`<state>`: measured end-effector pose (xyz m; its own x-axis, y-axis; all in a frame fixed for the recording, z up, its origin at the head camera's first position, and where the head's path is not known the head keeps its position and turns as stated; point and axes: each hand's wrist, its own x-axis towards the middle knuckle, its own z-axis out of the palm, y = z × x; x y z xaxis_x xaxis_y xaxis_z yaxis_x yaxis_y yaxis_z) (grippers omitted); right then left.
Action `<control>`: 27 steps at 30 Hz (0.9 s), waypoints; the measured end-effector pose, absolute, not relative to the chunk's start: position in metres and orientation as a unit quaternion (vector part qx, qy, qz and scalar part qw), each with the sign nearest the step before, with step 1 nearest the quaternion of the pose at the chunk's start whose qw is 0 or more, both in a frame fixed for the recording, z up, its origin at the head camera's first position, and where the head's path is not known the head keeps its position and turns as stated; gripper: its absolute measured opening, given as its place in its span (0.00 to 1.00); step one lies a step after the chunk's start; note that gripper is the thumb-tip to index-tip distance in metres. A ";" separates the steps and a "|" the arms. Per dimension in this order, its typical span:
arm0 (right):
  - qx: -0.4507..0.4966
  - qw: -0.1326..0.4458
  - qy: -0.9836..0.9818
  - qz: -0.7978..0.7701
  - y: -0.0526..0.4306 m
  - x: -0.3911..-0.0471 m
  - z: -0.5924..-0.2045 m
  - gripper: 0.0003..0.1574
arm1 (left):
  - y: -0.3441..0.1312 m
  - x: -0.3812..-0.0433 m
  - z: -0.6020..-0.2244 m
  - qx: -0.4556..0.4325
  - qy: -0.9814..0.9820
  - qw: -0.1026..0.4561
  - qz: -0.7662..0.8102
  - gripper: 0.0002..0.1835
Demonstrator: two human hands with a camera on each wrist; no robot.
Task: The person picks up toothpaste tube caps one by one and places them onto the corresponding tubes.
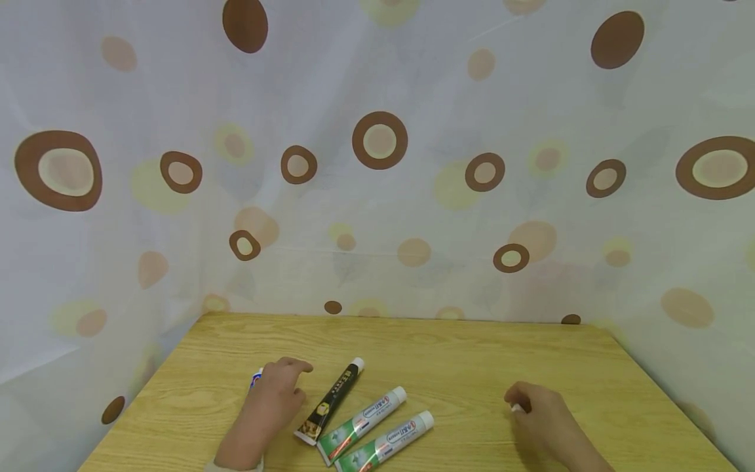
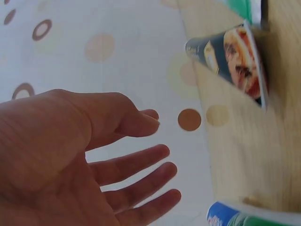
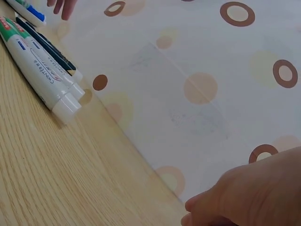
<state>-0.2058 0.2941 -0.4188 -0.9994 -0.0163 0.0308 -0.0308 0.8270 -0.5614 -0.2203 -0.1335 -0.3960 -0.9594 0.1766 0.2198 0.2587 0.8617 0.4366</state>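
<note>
My left hand [image 1: 274, 393] hovers over the left part of the table, its fingers spread and nothing in its palm in the left wrist view. A blue, white and green toothpaste tube [image 1: 256, 378] lies beneath it, mostly hidden by the hand. Just right of that hand is a black toothpaste tube [image 1: 331, 401] with a white cap. Two green and white toothpaste tubes [image 1: 362, 425] [image 1: 386, 444] lie slanted alongside. Apart from them, my right hand [image 1: 545, 419] is over the table's right side, fingers curled inward. A small pale spot shows at its thumb; whether it is a nail or a held thing is unclear.
The wooden table [image 1: 460, 360] reaches back to a white curtain [image 1: 425, 210] with brown and yellow circles. That curtain also hangs along the left and right sides. The tubes' capped ends point to the back right.
</note>
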 end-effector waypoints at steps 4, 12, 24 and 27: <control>0.026 0.034 -0.955 0.294 0.294 -0.206 -0.417 0.11 | -0.145 -0.218 -0.393 -0.078 -0.972 0.095 -0.199 0.23; 0.016 0.049 -0.950 0.307 0.292 -0.205 -0.413 0.08 | -0.161 -0.215 -0.393 -0.025 -0.985 0.049 -0.166 0.28; 0.014 0.048 -0.942 0.333 0.292 -0.204 -0.411 0.07 | -0.166 -0.215 -0.406 0.044 -0.981 -0.060 -0.181 0.46; 0.017 0.050 -0.943 0.327 0.292 -0.204 -0.412 0.07 | -0.166 -0.218 -0.409 0.060 -0.977 -0.085 -0.184 0.50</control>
